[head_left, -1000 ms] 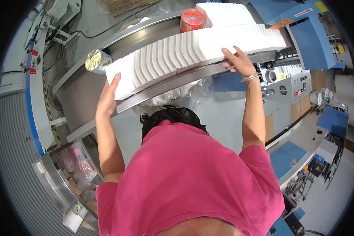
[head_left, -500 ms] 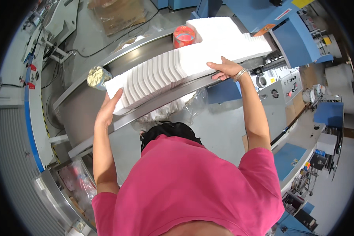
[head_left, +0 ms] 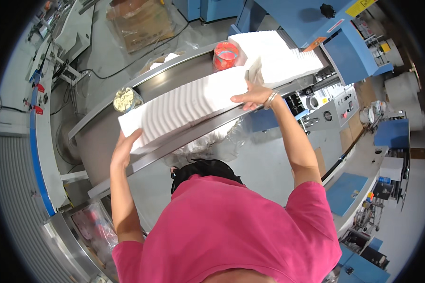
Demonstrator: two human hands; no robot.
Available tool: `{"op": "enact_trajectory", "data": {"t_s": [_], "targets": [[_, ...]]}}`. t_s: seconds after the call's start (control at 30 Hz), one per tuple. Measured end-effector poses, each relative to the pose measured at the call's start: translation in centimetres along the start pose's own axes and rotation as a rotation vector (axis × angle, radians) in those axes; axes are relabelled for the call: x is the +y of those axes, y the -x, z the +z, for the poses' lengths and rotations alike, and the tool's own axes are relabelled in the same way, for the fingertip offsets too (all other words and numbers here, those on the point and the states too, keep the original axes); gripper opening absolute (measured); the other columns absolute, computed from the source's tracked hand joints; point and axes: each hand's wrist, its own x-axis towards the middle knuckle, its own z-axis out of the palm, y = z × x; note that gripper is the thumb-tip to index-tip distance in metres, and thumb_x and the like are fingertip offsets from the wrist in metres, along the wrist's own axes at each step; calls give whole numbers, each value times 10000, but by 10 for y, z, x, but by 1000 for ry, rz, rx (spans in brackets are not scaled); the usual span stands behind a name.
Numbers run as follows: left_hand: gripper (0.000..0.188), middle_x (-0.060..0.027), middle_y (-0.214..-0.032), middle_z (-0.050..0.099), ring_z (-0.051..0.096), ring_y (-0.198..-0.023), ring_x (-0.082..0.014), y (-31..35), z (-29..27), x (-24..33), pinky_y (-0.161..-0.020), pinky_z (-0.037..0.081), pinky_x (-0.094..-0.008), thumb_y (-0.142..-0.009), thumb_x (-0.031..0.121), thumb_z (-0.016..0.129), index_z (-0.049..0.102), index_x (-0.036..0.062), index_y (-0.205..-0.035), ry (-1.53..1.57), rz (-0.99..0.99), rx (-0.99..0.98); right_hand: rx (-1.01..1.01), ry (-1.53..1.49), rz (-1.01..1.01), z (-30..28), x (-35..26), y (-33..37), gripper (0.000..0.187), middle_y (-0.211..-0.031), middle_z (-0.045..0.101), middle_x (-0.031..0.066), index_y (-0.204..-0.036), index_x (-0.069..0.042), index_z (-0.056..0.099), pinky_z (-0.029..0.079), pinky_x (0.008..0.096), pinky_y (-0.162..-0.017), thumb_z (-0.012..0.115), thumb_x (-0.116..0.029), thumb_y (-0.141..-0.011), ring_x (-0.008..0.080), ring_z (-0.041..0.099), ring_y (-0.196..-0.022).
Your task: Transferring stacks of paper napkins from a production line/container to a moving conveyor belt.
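A long row of white sheets (head_left: 179,101), pressed together on edge with ribbed folds along its length, lies slanting on the metal trough (head_left: 99,155). My left hand (head_left: 123,150) clasps its left end, thumb along the near face and the other fingers hidden behind. At the row's right end, my right hand (head_left: 256,95) grips, thumb pointing left across the near side. A thin greyish flap (head_left: 254,72) stands up behind this hand, where the row parts from a larger white stack (head_left: 281,54). Bracelets circle my right wrist.
On the trough's far side are a red tape roll (head_left: 226,55) and a clear container with cream-coloured contents (head_left: 126,100). A blue machine (head_left: 297,19) rises beyond the right end. A plastic-wrapped carton (head_left: 141,26) lies on the floor behind.
Both hands and the row have shifted slightly left and nearer. The row has separated from the larger stack at right, and a flap now stands in the gap.
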Motion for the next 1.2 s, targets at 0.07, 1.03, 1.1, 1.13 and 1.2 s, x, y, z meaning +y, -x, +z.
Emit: {"op": "enact_trajectory", "data": {"t_s": [0.07,1.03,1.1,1.13,1.2], "targets": [[795,-126,-1426,355,305,-1327,-220,1,-25,-19,-1096,186,-332,-834,272,660,212,-1,-1431,6,9,48,-86,24,-107,18,-11,-10,940,-967,605,77,-1365,-81,250,442,187,-440,784,-431,-676,99,601,-590],[636,-87,-1413,373,355,-1292,-224,-6,-44,-40,-1052,275,-345,-905,228,573,254,46,-1424,205,129,106,320,829,-270,290,-209,-145,741,-1251,438,245,-1290,-138,439,406,516,-881,733,-374,-652,416,486,-1100],[664,-109,-1389,384,352,-1281,-222,-12,-47,-44,-1069,235,-349,-875,231,611,270,38,-1411,238,117,77,267,639,-479,270,-206,-114,808,-1254,436,216,-1349,-137,376,458,466,-874,680,-428,-659,438,501,-1096],[651,-110,-1376,397,366,-1269,-223,-9,-45,-41,-1064,246,-350,-873,230,613,289,39,-1404,231,117,83,311,507,-593,260,-204,-94,806,-1207,467,232,-1326,-112,402,459,416,-899,674,-419,-632,417,506,-1099],[657,-116,-1365,411,391,-1251,-228,5,-51,-41,-1051,275,-347,-866,236,621,297,36,-1402,225,119,97,414,289,-840,240,-197,-49,816,-1151,502,251,-1274,-32,425,461,403,-889,710,-415,-612,379,529,-1072]]}}
